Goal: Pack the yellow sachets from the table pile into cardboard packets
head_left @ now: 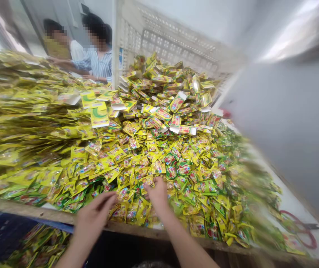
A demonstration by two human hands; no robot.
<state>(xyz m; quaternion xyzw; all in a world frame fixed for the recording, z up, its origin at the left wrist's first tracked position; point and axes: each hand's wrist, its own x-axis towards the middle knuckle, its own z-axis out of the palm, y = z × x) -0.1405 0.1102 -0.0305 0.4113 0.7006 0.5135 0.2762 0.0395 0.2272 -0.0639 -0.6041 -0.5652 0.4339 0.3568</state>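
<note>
Both hands reach forward, palms down: the left hand (94,216) loosely spread over sachets (148,163), the right hand (157,193) pinching one just ahead.

My view is bright and evenly lit with faint shadows, sharp only at the central sachets (154,149), while blur and wide-angle stretch smear the left stacks (14,123) and right wall (288,130).
</note>
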